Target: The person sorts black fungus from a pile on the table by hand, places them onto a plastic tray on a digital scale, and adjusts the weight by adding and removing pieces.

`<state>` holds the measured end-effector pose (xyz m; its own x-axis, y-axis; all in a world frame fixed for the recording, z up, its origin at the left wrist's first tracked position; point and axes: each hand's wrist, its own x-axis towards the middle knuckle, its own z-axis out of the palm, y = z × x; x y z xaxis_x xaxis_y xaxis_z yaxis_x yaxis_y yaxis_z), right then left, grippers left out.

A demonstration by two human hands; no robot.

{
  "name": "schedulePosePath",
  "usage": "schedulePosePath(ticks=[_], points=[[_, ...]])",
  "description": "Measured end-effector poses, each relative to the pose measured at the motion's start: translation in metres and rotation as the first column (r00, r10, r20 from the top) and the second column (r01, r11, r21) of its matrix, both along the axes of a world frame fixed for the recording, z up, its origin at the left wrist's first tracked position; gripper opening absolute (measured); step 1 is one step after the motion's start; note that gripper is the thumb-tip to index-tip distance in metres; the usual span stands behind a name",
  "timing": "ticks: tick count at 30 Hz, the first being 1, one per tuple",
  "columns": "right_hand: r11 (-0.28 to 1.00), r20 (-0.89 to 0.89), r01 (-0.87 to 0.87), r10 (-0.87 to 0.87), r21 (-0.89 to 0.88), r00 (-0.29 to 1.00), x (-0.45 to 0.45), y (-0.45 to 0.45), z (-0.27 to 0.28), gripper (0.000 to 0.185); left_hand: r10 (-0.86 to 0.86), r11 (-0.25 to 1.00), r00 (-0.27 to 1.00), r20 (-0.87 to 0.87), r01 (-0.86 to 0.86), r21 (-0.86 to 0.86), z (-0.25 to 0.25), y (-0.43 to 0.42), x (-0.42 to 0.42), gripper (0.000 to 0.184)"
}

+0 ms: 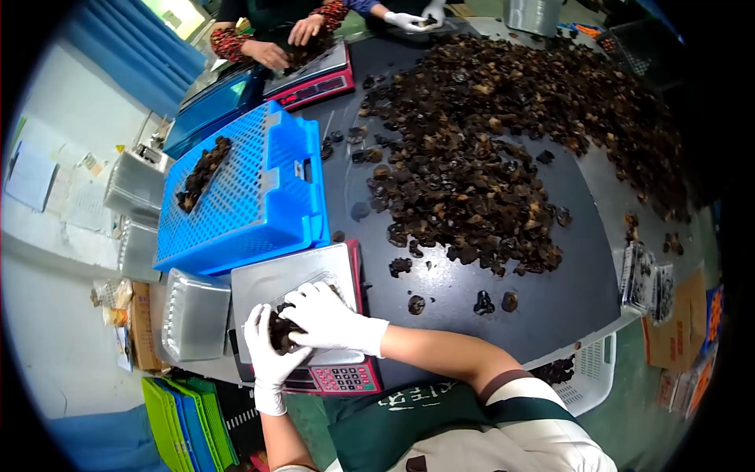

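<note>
My left hand [271,354], in a white glove, curves around the near left side of a clump of dark dried wood ear mushrooms [281,332]. My right hand [326,318], also gloved, presses on the clump from above and the right with its fingers bent. Both hands are over the steel pan of a red and silver weighing scale [259,282], whose keypad faces me. A clear plastic edge shows faintly around the clump; the gloves hide most of it. A large heap of the same mushrooms [472,181] covers the dark tabletop to the right.
A blue crate [228,212] with mushrooms on top stands beyond the scale. Stacked clear plastic boxes [197,315] stand at left. Across the table, a person's hands [291,43] work at another scale [318,86]; a second person wears white gloves [413,21]. A white basket [594,374] sits below the table's edge.
</note>
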<state>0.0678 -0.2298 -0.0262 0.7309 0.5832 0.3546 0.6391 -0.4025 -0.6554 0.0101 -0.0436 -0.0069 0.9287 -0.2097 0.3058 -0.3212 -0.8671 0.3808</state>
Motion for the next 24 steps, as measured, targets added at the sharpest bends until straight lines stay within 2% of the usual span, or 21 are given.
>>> schedulePosePath(ticks=[1,2,5,7,8,9,10,11,12,14,15,17,18,19,20,21,23,24], points=[[0.995,0.041,0.025,-0.021,-0.102,0.999,-0.003,0.001,-0.003,0.051,0.001,1.000,1.000,-0.031,-0.002,-0.021,-0.004,0.004,-0.002,0.102],[0.996,0.090,0.054,-0.047,-0.068,0.995,-0.006,0.002,-0.007,0.054,0.001,1.000,0.999,-0.032,-0.002,-0.029,-0.011,0.010,-0.003,0.104],[0.987,0.143,0.091,-0.110,0.135,0.984,-0.015,-0.011,0.007,0.047,0.027,0.996,0.996,-0.085,-0.035,-0.086,-0.017,0.017,-0.005,0.112],[0.947,0.097,0.084,-0.120,0.310,0.988,-0.010,-0.037,0.021,0.036,-0.001,0.973,0.991,-0.137,-0.031,-0.229,-0.013,0.017,-0.008,0.119],[0.917,0.037,0.116,-0.141,0.380,0.989,-0.002,-0.056,0.029,0.026,0.016,0.982,0.992,-0.125,-0.039,-0.186,-0.013,0.022,-0.010,0.125],[0.929,-0.008,0.244,-0.252,0.278,0.968,0.001,-0.074,0.025,0.023,0.036,0.979,0.991,-0.126,-0.060,-0.194,0.000,0.012,-0.013,0.127],[0.928,-0.082,0.360,-0.353,0.094,0.932,0.007,-0.089,0.012,0.022,0.044,0.983,0.993,-0.106,-0.062,-0.172,0.005,0.011,-0.015,0.127],[0.904,0.003,0.427,-0.427,0.026,0.904,0.013,-0.101,-0.017,0.022,0.054,0.987,0.994,-0.090,-0.067,-0.147,0.010,0.011,-0.020,0.126],[0.859,0.053,0.499,-0.496,-0.112,0.866,0.012,-0.110,-0.045,0.025,0.060,0.993,0.998,-0.031,-0.062,-0.101,0.014,0.009,-0.023,0.124],[0.794,0.150,0.504,-0.483,-0.340,0.862,0.005,-0.122,-0.081,0.032,0.071,0.997,0.995,0.065,-0.069,-0.039,0.026,-0.003,-0.030,0.113],[0.807,0.186,0.449,-0.409,-0.384,0.894,0.011,-0.126,-0.114,0.030,0.063,0.994,0.989,0.136,-0.050,-0.093,0.035,-0.019,-0.033,0.093],[0.878,0.059,0.417,-0.415,-0.234,0.908,0.009,-0.137,-0.113,0.027,0.019,0.994,0.980,0.199,0.003,-0.111,0.037,-0.042,-0.041,0.068],[0.874,0.056,0.421,-0.420,-0.241,0.906,0.006,-0.143,-0.109,0.027,-0.032,0.977,0.986,0.163,0.065,-0.201,0.045,-0.067,-0.044,0.053],[0.873,-0.067,0.487,-0.487,-0.021,0.871,0.001,-0.151,-0.102,0.024,-0.123,0.949,0.989,0.078,0.140,-0.283,0.044,-0.086,-0.047,0.049],[0.809,-0.200,0.555,-0.522,0.193,0.829,-0.004,-0.159,-0.093,0.022,-0.176,0.951,0.984,-0.012,0.167,-0.262,0.047,-0.109,-0.052,0.046],[0.781,-0.263,0.597,-0.545,0.186,0.796,-0.012,-0.173,-0.084,0.019,-0.274,0.926,0.955,-0.111,0.231,-0.299,0.040,-0.123,-0.056,0.044],[0.696,-0.348,0.680,-0.594,0.230,0.725,-0.034,-0.204,-0.064,0.016,-0.378,0.914,0.881,-0.284,0.308,-0.263,0.022,-0.155,-0.059,0.042],[0.663,-0.409,0.725,-0.619,0.186,0.671,-0.045,-0.224,-0.061,0.015,-0.403,0.905,0.871,-0.283,0.333,-0.265,0.005,-0.167,-0.056,0.041]])
